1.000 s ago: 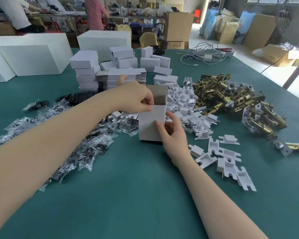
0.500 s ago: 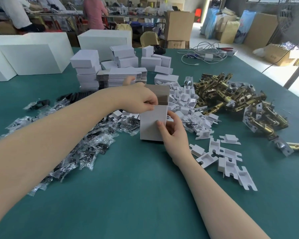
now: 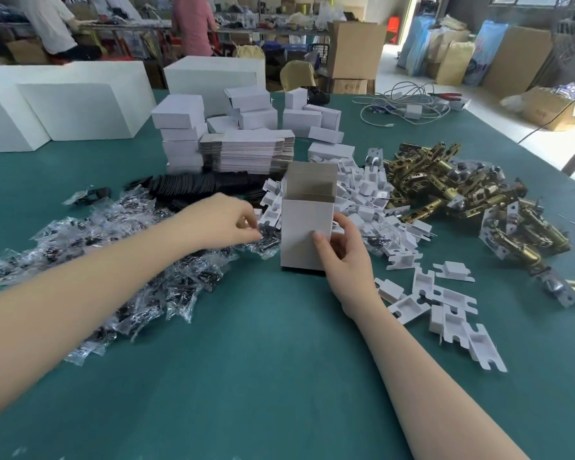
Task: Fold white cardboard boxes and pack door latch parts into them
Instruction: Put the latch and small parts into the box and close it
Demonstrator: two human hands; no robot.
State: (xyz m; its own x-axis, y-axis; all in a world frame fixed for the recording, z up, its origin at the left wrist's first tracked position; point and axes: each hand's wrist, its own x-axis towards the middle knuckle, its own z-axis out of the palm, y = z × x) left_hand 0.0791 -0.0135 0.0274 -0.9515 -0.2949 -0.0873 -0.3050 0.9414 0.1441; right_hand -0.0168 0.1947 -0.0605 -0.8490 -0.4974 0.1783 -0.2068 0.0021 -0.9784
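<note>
The left hand (image 3: 228, 220) has left the top of the upright white box (image 3: 306, 234) and now reaches, fingers curled, into the clear parts bags (image 3: 140, 260) at nine o'clock, while the right hand (image 3: 346, 257) grips the box mid-table, open for packing.

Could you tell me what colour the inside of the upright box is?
Brown inside, white outside: the box, seen in the head view.
</note>
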